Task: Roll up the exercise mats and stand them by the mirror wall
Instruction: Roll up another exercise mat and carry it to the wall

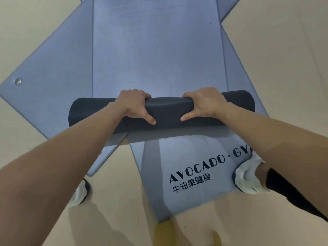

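Both my left hand (134, 105) and right hand (204, 103) clamp the roll (168, 110) mid-length; it dents softly, probably light, so gripping nearer its ends seems steadier.

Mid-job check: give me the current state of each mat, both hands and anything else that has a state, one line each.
top mat: partly rolled, far length flat.
dark roll: on the flat mats, gripped by both hands.
left hand: closed over the roll.
right hand: closed over the roll.
printed mat: flat, unrolled, right foot on its edge.
angled mat: flat, unrolled, under the top mat.
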`<action>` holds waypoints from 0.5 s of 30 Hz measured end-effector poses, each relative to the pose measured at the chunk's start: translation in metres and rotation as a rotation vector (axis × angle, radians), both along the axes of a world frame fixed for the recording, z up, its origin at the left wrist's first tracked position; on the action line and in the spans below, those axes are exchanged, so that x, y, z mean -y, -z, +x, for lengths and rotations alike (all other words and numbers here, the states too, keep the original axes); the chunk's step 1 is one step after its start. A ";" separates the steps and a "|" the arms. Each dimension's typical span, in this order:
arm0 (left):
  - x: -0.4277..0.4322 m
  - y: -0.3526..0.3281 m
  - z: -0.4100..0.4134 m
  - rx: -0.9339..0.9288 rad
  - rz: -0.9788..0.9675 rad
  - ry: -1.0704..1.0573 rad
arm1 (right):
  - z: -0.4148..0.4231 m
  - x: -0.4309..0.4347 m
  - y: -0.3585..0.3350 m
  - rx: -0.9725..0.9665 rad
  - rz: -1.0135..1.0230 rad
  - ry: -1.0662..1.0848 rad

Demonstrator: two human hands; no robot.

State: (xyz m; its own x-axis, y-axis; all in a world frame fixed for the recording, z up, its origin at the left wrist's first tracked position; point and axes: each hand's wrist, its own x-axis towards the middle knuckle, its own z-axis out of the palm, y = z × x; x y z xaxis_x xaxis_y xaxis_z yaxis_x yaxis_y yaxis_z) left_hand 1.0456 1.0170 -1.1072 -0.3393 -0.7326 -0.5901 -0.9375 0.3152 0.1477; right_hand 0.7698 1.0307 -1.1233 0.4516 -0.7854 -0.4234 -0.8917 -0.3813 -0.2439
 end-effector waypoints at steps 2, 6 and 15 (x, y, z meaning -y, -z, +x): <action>-0.022 -0.005 0.001 -0.007 0.117 -0.033 | 0.002 -0.020 -0.005 -0.004 0.095 -0.001; -0.073 0.000 0.006 -0.055 0.318 -0.106 | 0.006 -0.061 -0.003 0.008 0.293 -0.010; -0.175 0.018 0.033 -0.260 -0.244 -0.033 | 0.017 -0.069 0.023 0.028 0.583 0.060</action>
State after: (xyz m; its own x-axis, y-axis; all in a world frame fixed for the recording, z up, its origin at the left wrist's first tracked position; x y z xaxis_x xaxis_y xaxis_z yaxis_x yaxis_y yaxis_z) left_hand 1.0785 1.1923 -1.1254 -0.4287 -0.8543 -0.2938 -0.8888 0.3405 0.3068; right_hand 0.7871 1.0999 -1.1459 0.4308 -0.4508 -0.7818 -0.8978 -0.1264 -0.4219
